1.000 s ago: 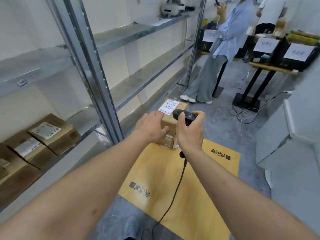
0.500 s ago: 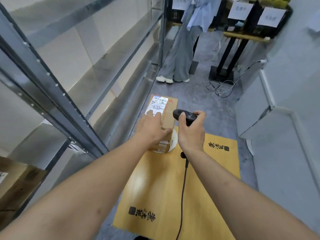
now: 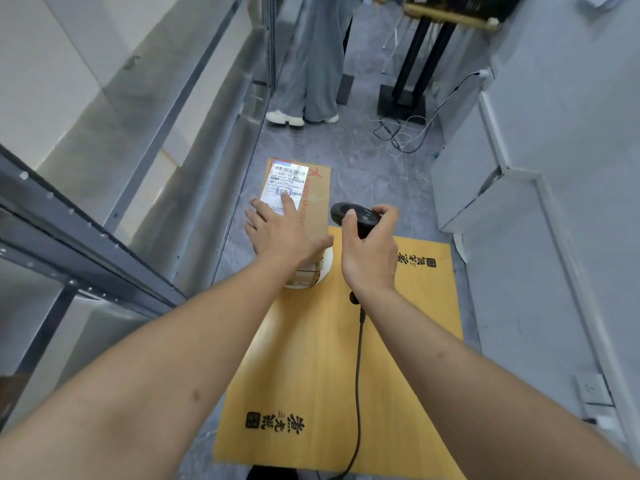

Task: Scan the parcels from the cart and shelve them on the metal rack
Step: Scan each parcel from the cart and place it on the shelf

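The metal rack (image 3: 104, 209) fills your left side, its grey upright and shelf edges running away from you. Below you lies the cart's wooden top (image 3: 311, 358), yellow with black printed characters near two corners. The parcel (image 3: 313, 202), a brown cardboard box, stands at the far left corner of that top, over a white round thing (image 3: 323, 271) that shows beneath its near end; its white shipping label (image 3: 285, 183) faces up.

Your left hand (image 3: 280, 233) lies on the parcel's near end, fingers spread and fairly straight, the forefinger reaching onto the label and the thumb stretched out along the box's right side. Your right hand (image 3: 369, 254) grips the black scanner (image 3: 355, 216) just right of the parcel, fingers and thumb curled round its body, its head pointing left toward the box. The scanner's cable (image 3: 358, 358) hangs from under your wrist across the wood.

A person's grey trousers and white shoes (image 3: 301, 116) stand beyond.
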`<state>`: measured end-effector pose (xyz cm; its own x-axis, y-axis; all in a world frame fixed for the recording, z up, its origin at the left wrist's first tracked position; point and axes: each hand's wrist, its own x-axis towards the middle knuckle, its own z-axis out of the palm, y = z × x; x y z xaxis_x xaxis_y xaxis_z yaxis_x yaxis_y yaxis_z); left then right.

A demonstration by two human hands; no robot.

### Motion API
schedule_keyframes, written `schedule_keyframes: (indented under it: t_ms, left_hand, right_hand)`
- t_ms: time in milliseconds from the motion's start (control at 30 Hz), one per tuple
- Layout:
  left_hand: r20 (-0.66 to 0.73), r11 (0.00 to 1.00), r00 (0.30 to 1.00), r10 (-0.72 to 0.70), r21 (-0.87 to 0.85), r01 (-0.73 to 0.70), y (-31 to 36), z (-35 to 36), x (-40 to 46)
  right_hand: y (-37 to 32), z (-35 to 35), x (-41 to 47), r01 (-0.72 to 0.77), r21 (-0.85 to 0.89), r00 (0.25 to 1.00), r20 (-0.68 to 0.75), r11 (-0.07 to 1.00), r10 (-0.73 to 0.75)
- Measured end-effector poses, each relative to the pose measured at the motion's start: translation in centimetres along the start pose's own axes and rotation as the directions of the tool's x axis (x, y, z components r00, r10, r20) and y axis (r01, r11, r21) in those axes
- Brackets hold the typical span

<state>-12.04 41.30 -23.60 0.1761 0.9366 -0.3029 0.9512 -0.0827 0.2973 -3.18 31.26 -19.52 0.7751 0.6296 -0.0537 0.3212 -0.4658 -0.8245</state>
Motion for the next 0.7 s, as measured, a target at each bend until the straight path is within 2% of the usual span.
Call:
schedule_keyframes:
  t_ms: [333,700]
  left_hand:
    - [-0.026,1.000,1.000,-0.016,-0.006,0.016,-1.2,-0.5,-4.4]
    - [-0.124,0.974,0.966,-0.225,-0.022,0.224,-4.3,1.4,-15.3]
  right_hand:
    - [0.6,-1.5,-2.8,-0.010,0.064,0.999,0.036,0.998,0.008]
    - [4.0,-4.4,-8.6,0.047,0.148,0.957,0.275,0.988,-0.087]
